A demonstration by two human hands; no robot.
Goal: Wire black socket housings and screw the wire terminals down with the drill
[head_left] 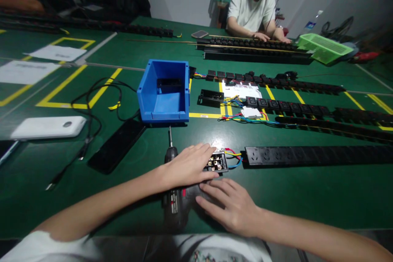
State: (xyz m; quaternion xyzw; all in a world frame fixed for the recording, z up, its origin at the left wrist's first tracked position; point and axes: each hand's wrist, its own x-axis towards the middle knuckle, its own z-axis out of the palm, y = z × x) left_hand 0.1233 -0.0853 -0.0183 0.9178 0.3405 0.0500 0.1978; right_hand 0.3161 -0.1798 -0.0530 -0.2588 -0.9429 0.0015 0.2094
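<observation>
My left hand (188, 166) lies over the left part of a small black terminal block (218, 162), its thumb along the near edge and fingertips along the far edge. Red, yellow and blue wires join the block to a long black socket strip (288, 156) on the right. Just below the block, my right hand (231, 204) is held with its fingers spread and nothing in them. A black power screwdriver (171, 154) lies under my left hand and wrist, its bit pointing away from me. Part of the block is hidden by my left hand.
Beyond the screwdriver stands a blue bin (164, 116). Black phone (116, 146), cables and white power bank (49, 127) lie left. More wired strips (285, 106) cross the right side. A person (251, 10) sits opposite near a green basket (325, 48).
</observation>
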